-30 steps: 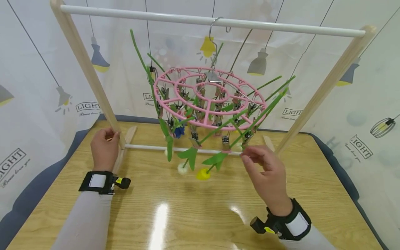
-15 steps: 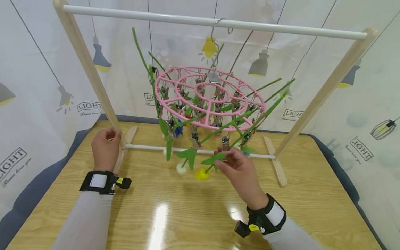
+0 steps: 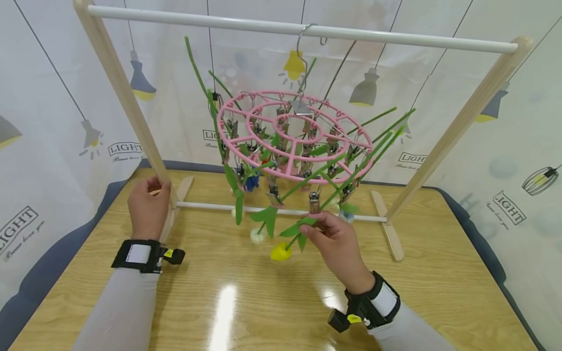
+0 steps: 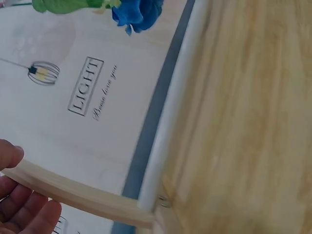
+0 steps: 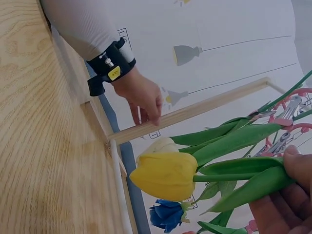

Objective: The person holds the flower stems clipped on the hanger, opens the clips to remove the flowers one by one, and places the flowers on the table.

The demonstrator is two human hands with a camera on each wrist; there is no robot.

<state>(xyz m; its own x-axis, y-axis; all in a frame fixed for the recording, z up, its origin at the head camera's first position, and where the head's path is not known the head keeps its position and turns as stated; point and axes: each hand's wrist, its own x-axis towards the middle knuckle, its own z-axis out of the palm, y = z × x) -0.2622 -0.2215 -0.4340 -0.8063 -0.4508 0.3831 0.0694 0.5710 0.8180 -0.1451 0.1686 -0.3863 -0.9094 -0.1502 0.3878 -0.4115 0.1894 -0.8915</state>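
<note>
A pink round clip hanger (image 3: 291, 165) hangs by its metal hook from the rack's top bar (image 3: 197, 20). Artificial flowers hang head-down from its metal clips. My right hand (image 3: 335, 243) pinches the yellow tulip (image 3: 281, 252) by its stem and leaves, just under a clip (image 3: 314, 200). In the right wrist view the yellow bloom (image 5: 165, 175) points away from the thumb and fingers. Off to the left, my left hand (image 3: 149, 209) grips the rack's wooden post (image 3: 127, 102), thumb on one side and fingers on the other in the left wrist view.
A white flower (image 3: 257, 236) hangs left of the tulip, and a blue flower (image 3: 252, 183) farther back. Green stems stick out past the hanger's rim. The lower white bar (image 3: 206, 207) and a wooden foot (image 3: 388, 234) stand on the wooden table (image 3: 263, 312).
My right hand has moved left from the hanger's right side and taken hold of the yellow tulip, whose bloom has shifted slightly down and left. The left hand stays on the post.
</note>
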